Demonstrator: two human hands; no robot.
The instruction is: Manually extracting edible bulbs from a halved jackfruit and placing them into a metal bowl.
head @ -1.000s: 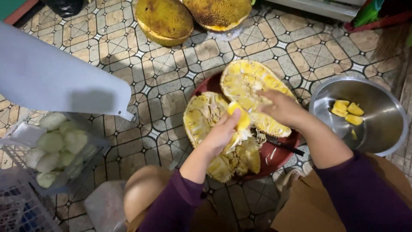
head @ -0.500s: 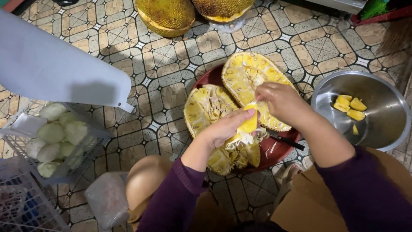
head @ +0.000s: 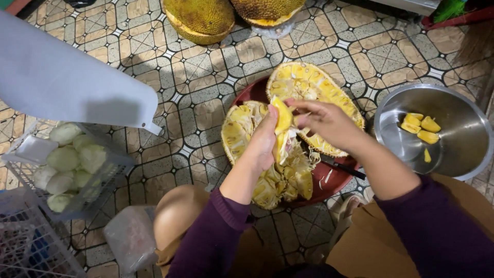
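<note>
A yellow fruit pod (head: 282, 117) is gripped between the left hand (head: 265, 140) and the right hand (head: 324, 121), just above the cut fruit halves (head: 309, 87) on the red tray (head: 337, 183). The left thumb is pressed along its side while the right fingertips are pinched on its upper edge. The pod is judged soft, light and slippery, best held by its thicker middle. Both forearms are angled inward over the tray; a metal bowl (head: 458, 149) with more pods is set nearby.
</note>
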